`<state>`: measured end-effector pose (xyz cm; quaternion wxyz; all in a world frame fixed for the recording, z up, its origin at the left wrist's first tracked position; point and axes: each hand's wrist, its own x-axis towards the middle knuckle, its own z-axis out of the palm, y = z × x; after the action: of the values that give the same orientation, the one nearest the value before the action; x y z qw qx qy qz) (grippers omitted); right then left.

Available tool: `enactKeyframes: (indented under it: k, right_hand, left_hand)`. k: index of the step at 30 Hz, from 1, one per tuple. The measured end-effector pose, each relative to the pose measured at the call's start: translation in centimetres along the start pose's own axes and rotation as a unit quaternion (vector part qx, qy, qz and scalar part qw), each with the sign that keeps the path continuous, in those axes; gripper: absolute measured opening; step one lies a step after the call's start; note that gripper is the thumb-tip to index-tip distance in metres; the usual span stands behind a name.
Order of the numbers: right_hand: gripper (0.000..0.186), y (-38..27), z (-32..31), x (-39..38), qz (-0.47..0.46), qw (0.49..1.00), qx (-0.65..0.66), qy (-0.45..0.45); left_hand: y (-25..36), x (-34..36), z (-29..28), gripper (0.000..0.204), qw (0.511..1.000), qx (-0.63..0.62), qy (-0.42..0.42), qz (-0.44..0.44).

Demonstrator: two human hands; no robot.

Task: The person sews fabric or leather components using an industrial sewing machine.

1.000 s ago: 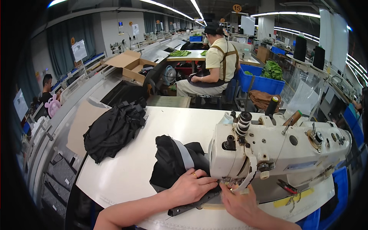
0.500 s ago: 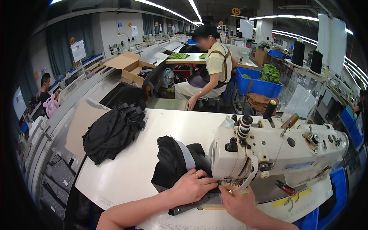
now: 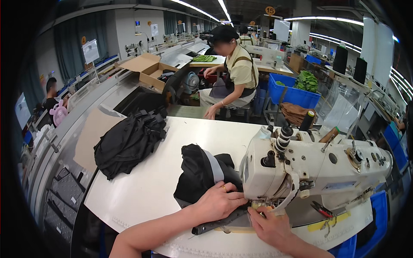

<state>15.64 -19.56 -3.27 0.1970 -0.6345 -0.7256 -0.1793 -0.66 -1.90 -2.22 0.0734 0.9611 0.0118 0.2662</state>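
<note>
White table (image 3: 142, 193) spans the lower frame; black cloth (image 3: 193, 176) lies lower centre, beside the sewing machine (image 3: 318, 165). My left hand (image 3: 218, 203) rests on it, part-curled; my right hand (image 3: 272, 227) is bunched nearby; whether either pinches, I cannot tell. Judged light, limp; best held flat near its edge.

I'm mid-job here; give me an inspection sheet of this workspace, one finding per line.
Surface: white sewing table, bare in its middle.
Job's things: black garment piece with a grey strip, beside the white sewing machine.
Clutter: black fabric pile at left; red-handled snips and yellow tape at right.
Hands: left hand on the garment piece; right hand at the needle area, its grip unclear.
Cables: nothing seen.
Surroundings: seated co-worker beyond the table, one hand near its far edge; blue bin and cardboard box behind.
</note>
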Motion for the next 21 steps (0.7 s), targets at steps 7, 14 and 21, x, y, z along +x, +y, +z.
enactKeyframes:
  k: [7, 14, 21]
  right_hand:
    - [0.031, 0.2, 0.2, -0.1, 0.02, 0.998, 0.039, -0.039]
    - [0.03, -0.9, -1.3, 1.3, 0.008, 0.997, 0.08, -0.011]
    - [0.026, -2.6, -2.2, 2.3, 0.026, 0.995, 0.088, -0.048]
  left_hand:
    - [-0.4, -0.2, 0.5, 0.026, 1.0, -0.018, 0.011, 0.003]
    - [-0.9, -0.7, 1.1, 0.029, 1.0, -0.015, -0.016, -0.003]
    - [-0.9, -1.0, 1.9, 0.025, 0.998, -0.061, -0.019, -0.004]
